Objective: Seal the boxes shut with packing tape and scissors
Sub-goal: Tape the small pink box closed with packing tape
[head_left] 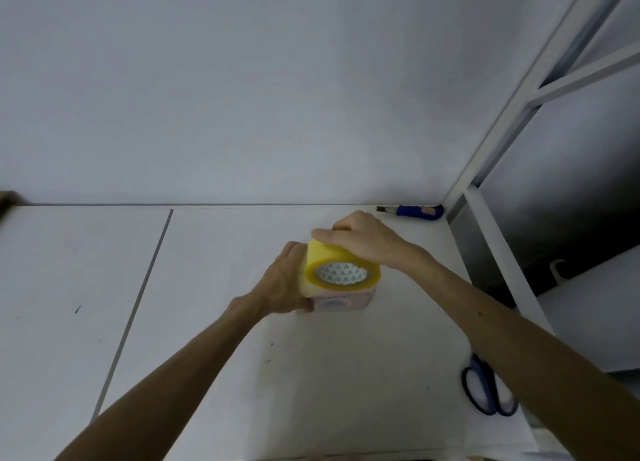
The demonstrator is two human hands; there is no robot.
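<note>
Right hand [363,238] gripping tape roll [341,273] atop box [339,303], scissors [481,388] by table [242,374] edge

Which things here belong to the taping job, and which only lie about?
For the job:
tape roll, gripped by the right hand
pink box, held by the left hand
scissors, on the table

Lying about:
blue utility knife, by the wall

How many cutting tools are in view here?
2. Blue-handled scissors lie at the near right edge of the white table, partly behind the right forearm; a blue-handled utility knife lies in its far right corner. Others may be hidden.
</note>
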